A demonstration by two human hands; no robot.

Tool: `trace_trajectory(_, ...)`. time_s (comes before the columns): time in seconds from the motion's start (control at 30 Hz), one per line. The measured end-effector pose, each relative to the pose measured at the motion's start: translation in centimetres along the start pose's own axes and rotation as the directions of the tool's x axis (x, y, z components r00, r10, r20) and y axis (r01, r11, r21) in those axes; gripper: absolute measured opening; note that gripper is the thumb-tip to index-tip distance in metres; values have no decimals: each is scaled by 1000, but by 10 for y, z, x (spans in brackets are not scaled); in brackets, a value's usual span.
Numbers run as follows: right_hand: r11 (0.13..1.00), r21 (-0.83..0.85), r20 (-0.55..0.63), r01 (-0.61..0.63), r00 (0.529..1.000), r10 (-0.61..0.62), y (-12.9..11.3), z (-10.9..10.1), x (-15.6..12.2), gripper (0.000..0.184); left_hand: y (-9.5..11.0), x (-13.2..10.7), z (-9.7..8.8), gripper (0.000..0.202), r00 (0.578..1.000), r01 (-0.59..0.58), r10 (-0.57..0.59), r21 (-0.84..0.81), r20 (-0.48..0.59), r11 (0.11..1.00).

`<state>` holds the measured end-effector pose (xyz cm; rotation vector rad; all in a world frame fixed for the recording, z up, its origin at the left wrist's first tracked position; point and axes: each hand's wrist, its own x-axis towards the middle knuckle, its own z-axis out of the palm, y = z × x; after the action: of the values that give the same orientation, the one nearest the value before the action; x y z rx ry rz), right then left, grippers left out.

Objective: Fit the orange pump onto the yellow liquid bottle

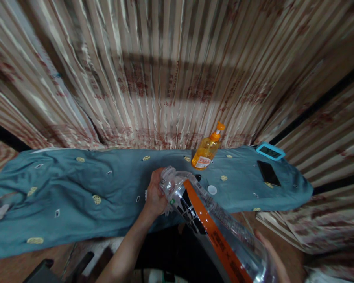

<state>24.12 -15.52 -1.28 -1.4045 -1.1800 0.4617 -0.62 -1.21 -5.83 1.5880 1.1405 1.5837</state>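
Note:
A large clear plastic bottle [224, 232] with an orange and black label lies tilted in front of me, its uncapped-looking neck pointing up and left. My left hand [156, 196] is closed at the neck, with its fingers partly hidden behind the plastic. Something white and crumpled [168, 210] shows just below that hand; I cannot make out its kind. At the lower right, my right hand [271, 251] holds the bottle's base end, mostly hidden by it. A small white cap [212, 190] rests on the cloth beside the bottle, near a small black object [198, 177].
A pump bottle of orange liquid [205, 153] stands behind on the teal patterned cloth [115, 181]. To the right are a blue-framed digital clock [270, 151] and a black phone [268, 173]. Striped curtains [165, 78] hang along the back and sides.

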Motion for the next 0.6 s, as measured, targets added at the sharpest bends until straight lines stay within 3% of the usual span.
trace_trajectory(0.1, 996, 37, -79, -85, 993, 87, 30, -21, -6, 35, 1, 0, 0, 40, 1000, -31, 31, 37, -4, 999)
trace_trajectory(0.2, 993, 25, -36, -116, 992, 117, 54, -38, -7, 28, 1, 0, 0, 40, 1000, -18, 18, 28, -4, 999)
trace_trajectory(0.23, 992, 21, 18, -121, 993, 120, 61, -42, -8, 27, 2, 0, 0, 39, 1000, -19, 19, 25, -7, 1000)
trace_trajectory(0.33, 997, -2, -91, -73, 993, 73, 77, -47, -22, 44, 3, 0, 1, 39, 999, -38, 38, 23, -17, 999)
trace_trajectory(0.47, 994, -51, -11, -92, 996, 91, 91, -49, -48, 39, 4, 0, 2, 40, 999, -30, 30, 15, -23, 999)
trace_trajectory(0.6, 998, -40, -22, -57, 998, 57, 94, -45, -45, 58, 5, 0, 0, 40, 1000, -14, 15, 20, -15, 1000)
